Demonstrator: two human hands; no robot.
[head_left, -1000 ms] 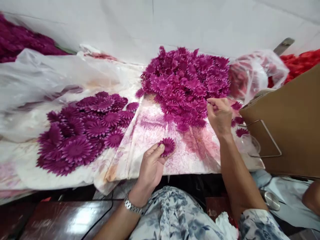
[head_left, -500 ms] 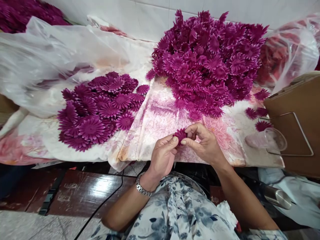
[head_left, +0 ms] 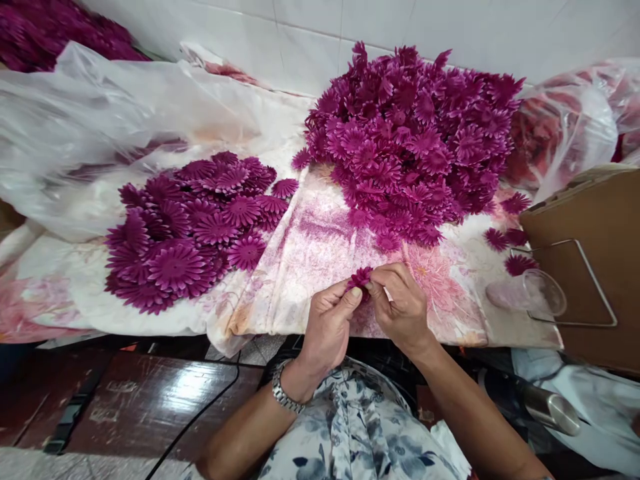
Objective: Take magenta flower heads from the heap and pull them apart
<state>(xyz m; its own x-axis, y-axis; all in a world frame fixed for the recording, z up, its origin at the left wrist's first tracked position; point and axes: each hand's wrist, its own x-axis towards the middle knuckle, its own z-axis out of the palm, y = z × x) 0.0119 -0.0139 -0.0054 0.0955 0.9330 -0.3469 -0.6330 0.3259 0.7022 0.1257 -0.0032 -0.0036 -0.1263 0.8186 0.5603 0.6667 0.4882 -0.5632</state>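
My left hand (head_left: 327, 327) and my right hand (head_left: 403, 307) meet at the near edge of the cloth, both pinching one small magenta fabric flower (head_left: 359, 277) between thumbs and fingertips. The flower is mostly hidden by my fingers. Behind my hands rises a tall heap of small magenta flowers (head_left: 415, 140). To the left lies a flatter pile of larger, darker purple flowers (head_left: 193, 230) on the stained pink-and-white cloth (head_left: 310, 267). A metal watch sits on my left wrist.
A clear plastic bag (head_left: 100, 127) lies at the left, another bag with red flowers (head_left: 565, 127) at the right. A brown cardboard box (head_left: 595, 260) with a wire handle and a clear plastic cup (head_left: 543, 293) stand at the right. A dark wooden bench (head_left: 130, 400) is below.
My right hand came back from the heap to meet my left hand. Both hands now pinch the same flower closer together, and the view has shifted slightly.
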